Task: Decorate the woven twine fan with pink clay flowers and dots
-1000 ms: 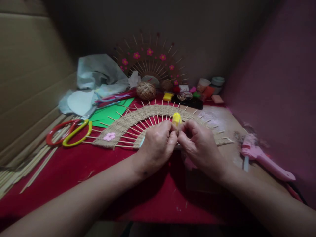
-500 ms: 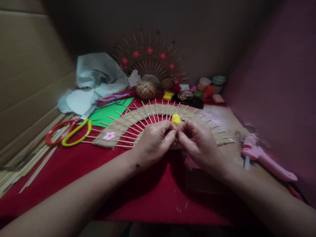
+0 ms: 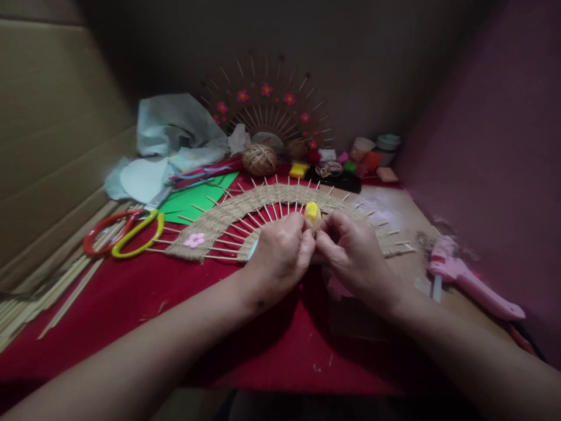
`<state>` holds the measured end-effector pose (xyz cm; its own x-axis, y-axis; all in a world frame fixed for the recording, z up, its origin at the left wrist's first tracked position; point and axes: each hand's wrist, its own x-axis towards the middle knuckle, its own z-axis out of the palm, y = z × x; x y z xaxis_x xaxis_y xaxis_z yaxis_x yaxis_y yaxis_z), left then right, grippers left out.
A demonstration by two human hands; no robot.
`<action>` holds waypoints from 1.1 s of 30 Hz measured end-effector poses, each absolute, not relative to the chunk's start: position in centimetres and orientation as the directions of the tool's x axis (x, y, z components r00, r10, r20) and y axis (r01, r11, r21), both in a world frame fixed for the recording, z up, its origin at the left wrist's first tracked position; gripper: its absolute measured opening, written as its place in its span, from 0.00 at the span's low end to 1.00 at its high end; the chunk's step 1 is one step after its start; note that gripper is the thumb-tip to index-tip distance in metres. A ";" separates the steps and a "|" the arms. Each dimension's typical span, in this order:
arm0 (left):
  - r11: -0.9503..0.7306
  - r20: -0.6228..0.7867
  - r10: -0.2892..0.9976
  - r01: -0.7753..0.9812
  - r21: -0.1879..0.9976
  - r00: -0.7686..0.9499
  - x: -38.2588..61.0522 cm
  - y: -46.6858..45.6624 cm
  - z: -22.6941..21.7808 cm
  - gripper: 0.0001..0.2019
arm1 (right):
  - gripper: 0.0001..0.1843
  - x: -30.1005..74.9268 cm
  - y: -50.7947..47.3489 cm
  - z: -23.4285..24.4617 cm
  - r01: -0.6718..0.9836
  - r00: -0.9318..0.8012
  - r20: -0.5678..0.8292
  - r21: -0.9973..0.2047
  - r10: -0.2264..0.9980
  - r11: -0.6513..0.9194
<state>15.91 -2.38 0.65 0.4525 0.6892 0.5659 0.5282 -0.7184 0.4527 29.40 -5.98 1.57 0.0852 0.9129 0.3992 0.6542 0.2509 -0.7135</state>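
My left hand (image 3: 280, 257) and my right hand (image 3: 353, 254) meet fingertip to fingertip over the red cloth, both pinched on a small yellow piece (image 3: 312, 212) that sticks up between them. They hover just in front of a half-round fan woven from twine on wooden skewers (image 3: 228, 219), which lies flat on the cloth. A pale pink flower (image 3: 194, 240) is stuck near the fan's left end. The exact hold on the yellow piece is hidden by my fingers.
Red and yellow scissors (image 3: 120, 233) lie left of the fan, beside green paper (image 3: 193, 202) and loose skewers (image 3: 52, 292). A pink glue gun (image 3: 464, 278) rests at the right. At the back stand a finished flowered fan (image 3: 267, 108), a twine ball (image 3: 259, 159), clay blocks and small pots.
Both hands stay pinched together on the yellow piece with only small finger shifts; the view has barely drifted.
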 end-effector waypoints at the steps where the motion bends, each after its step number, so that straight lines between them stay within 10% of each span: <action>1: -0.711 0.558 0.699 0.523 0.471 0.448 15.9 -2.4 0.7 0.06 | 0.07 29.5 -5.9 1.5 0.649 0.080 0.406 -0.714 0.911 0.261; 9: -0.547 0.319 0.777 0.333 0.768 0.542 15.4 -1.5 1.2 0.08 | 0.05 30.0 -5.8 1.1 0.623 0.007 0.400 -0.719 0.916 0.309; 26: -0.695 0.552 0.716 0.512 0.505 0.427 15.9 -1.8 0.5 0.05 | 0.07 29.6 -5.7 1.3 0.692 0.072 0.431 -0.671 0.900 0.266; 33: -0.613 0.452 0.780 0.381 0.692 0.433 15.5 -1.3 0.9 0.05 | 0.04 30.3 -5.4 1.4 0.537 0.117 0.283 -0.824 0.952 0.179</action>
<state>15.54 -1.33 0.88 0.4327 0.7798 0.4525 0.3813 -0.6131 0.6919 30.25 -5.43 1.44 0.1166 0.9520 0.2832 0.5372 0.1793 -0.8242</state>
